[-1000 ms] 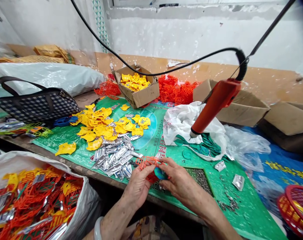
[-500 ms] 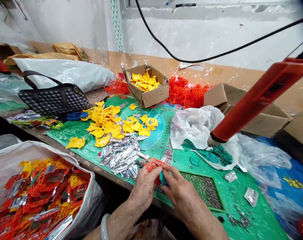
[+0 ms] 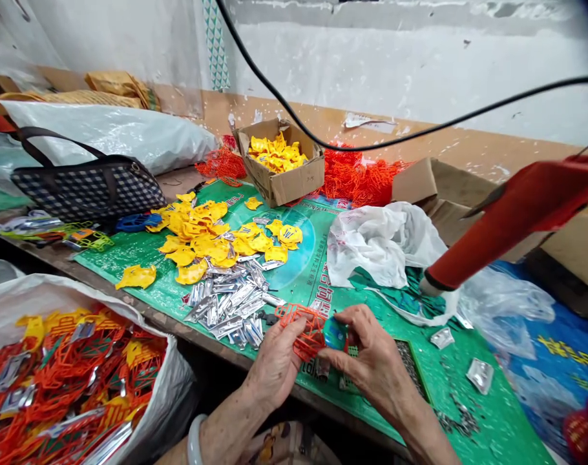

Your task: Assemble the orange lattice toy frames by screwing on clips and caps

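Observation:
My left hand (image 3: 277, 361) pinches an orange plastic frame (image 3: 307, 336) between thumb and fingers, above the front edge of the table. At the frame's right end is a curved teal plastic piece (image 3: 335, 334). My right hand (image 3: 371, 352) has its thumb and fingers closed around that piece; whether it is fastened to the frame I cannot tell. Silver strips (image 3: 231, 303) lie heaped just beyond my left hand, with yellow plastic pieces (image 3: 197, 226) behind them. Partly covered by my right hand, a green tray (image 3: 426, 391) holds small metal parts.
A red power driver (image 3: 497, 226) hangs at the right. A white bag (image 3: 371, 245) with teal pieces lies below it. At the left stands an open white sack (image 3: 175, 381) of orange and yellow assemblies. Behind are a cardboard box (image 3: 296, 184) and a checked bag (image 3: 90, 194).
My right hand has moved right and turned, so more of the teal piece and the orange frame shows. The view has shifted slightly.

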### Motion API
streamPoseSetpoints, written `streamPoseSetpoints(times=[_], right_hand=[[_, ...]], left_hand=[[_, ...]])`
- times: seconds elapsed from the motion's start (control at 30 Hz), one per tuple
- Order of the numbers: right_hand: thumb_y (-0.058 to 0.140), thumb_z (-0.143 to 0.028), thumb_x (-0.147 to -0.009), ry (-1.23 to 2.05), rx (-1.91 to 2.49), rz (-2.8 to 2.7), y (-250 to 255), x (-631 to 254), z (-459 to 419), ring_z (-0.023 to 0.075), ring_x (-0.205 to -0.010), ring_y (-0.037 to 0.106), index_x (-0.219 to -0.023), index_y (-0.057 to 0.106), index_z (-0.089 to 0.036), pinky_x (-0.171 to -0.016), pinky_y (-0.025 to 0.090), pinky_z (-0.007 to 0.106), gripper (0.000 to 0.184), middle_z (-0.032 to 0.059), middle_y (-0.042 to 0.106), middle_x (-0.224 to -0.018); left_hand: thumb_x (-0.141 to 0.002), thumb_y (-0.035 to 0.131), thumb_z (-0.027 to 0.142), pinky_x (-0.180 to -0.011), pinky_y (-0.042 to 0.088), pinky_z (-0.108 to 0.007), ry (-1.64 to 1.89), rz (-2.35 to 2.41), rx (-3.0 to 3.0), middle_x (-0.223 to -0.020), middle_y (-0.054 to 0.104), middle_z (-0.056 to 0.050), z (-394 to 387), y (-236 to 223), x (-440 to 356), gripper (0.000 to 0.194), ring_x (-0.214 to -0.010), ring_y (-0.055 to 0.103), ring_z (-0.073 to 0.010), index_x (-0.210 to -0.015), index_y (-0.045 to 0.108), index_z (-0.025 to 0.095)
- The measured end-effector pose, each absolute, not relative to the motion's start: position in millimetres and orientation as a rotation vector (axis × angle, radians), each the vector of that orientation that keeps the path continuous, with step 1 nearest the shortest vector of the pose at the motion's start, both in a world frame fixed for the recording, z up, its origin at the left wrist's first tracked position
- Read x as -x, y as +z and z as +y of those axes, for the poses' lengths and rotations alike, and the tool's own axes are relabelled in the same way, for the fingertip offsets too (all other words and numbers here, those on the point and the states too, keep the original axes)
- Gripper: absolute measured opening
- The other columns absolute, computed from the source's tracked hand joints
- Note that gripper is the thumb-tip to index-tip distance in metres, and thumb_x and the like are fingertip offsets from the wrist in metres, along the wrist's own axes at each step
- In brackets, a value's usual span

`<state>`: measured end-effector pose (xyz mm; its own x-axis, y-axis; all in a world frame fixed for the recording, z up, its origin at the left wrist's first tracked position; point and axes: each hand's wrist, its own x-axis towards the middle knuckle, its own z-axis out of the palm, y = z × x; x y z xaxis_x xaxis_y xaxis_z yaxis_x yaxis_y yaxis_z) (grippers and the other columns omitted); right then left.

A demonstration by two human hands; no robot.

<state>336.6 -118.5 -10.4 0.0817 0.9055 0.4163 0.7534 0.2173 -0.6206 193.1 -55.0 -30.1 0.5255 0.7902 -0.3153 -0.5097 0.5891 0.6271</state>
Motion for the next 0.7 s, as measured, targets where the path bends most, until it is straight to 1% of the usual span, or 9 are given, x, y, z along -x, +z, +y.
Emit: streamPoseSetpoints(times=[0.13, 0.3, 0.43, 0.57, 0.7], right_hand=[[0.078, -0.024, -0.075, 0.154, 1.517, -1.785, -12, -339, -116, 0.0212, -0.085, 0.054, -0.108, 0.053, -0.019, -0.070, 0.048, 0.033, 0.042, 0.0053, 0.055, -0.094], [0.082, -0.029, -0.071, 0.038, 1.575, -1.843, -20, -334, -113, 0.0257, -0.090, 0.051, -0.112, 0.052, -0.020, -0.077, 0.043, 0.042, 0.051, 0.0065, 0.058, -0.098], [0.082, -0.029, -0.070, 0.026, 1.596, -1.832, -25, -331, -114, 0.0261, -0.090, 0.051, -0.113, 0.053, -0.020, -0.077, 0.042, 0.042, 0.052, 0.0067, 0.058, -0.097], [0.084, -0.024, -0.068, 0.042, 1.585, -1.770, -27, -327, -114, 0.0259, -0.090, 0.050, -0.111, 0.054, -0.020, -0.076, 0.043, 0.041, 0.053, 0.0063, 0.057, -0.096], [0.083, -0.019, -0.068, 0.093, 1.561, -1.656, -29, -323, -115, 0.0251, -0.091, 0.050, -0.107, 0.056, -0.020, -0.076, 0.044, 0.040, 0.048, 0.0061, 0.055, -0.096]], left_hand=[[-0.075, 0.075, 0.030, -0.066, 0.051, -0.024, 0.767, 0.590, -0.516, -0.081, 0.074, -0.005, -56, -27, -195, 0.020, -0.070, 0.064, -0.0154, -0.087, 0.077, 0.014], [-0.074, 0.076, 0.029, -0.061, 0.048, -0.021, 0.774, 0.601, -0.542, -0.080, 0.074, -0.004, -57, -25, -197, 0.019, -0.067, 0.061, -0.0130, -0.087, 0.077, 0.016], [-0.072, 0.077, 0.028, -0.059, 0.046, -0.020, 0.779, 0.619, -0.529, -0.078, 0.072, -0.003, -58, -26, -197, 0.019, -0.068, 0.060, -0.0124, -0.086, 0.076, 0.014], [-0.069, 0.079, 0.028, -0.053, 0.044, -0.019, 0.783, 0.655, -0.489, -0.075, 0.070, -0.001, -58, -28, -198, 0.020, -0.063, 0.057, -0.0107, -0.082, 0.075, 0.013], [-0.065, 0.081, 0.028, -0.053, 0.044, -0.019, 0.778, 0.652, -0.458, -0.074, 0.070, -0.002, -59, -29, -199, 0.022, -0.062, 0.057, -0.0104, -0.080, 0.075, 0.013]])
